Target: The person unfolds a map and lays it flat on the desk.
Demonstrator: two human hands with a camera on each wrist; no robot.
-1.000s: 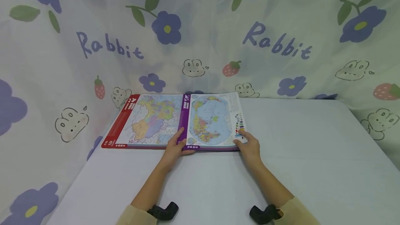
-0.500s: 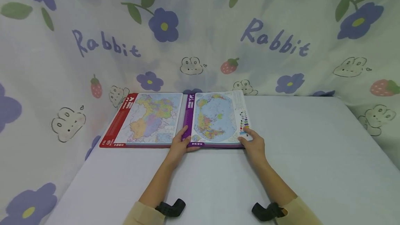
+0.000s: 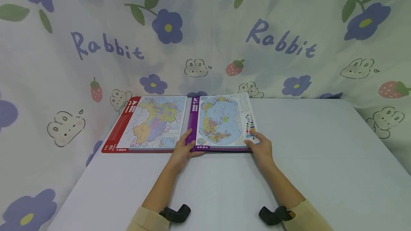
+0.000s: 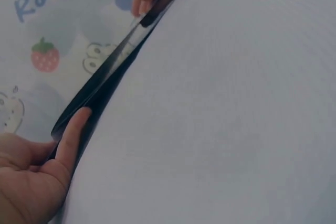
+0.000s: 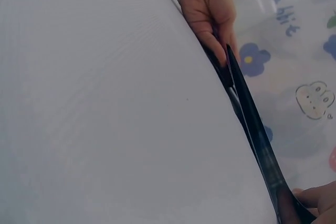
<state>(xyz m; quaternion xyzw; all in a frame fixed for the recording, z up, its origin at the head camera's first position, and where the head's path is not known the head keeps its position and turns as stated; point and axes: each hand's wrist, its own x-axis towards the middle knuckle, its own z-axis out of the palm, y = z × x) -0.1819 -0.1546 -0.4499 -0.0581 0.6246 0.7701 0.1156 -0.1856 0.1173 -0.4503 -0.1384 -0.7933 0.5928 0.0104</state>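
Note:
A purple-edged world map board (image 3: 221, 120) lies sideways on the white table, slightly overlapping the right side of a red-edged map board (image 3: 157, 122). Both carry colourful printed maps. My left hand (image 3: 183, 150) grips the purple board's near left corner, thumb on top and other fingers under it. At the near right corner my right hand (image 3: 261, 150) holds the same board, thumb and forefinger on its face. From low down, the left wrist view shows the board's dark near edge (image 4: 100, 87) between the left hand (image 4: 34, 177) and the right.
White cloth covers the table (image 3: 321, 134). A curtain (image 3: 212, 20) printed with flowers, rabbits and strawberries hangs right behind the boards and along the left side. Each wrist wears a black camera mount (image 3: 176, 214), below a beige sleeve (image 3: 149, 220).
Both hands have shifted the purple board a little to the right, baring more of the red-edged board's right margin. Over the last half second, hands and boards have barely moved.

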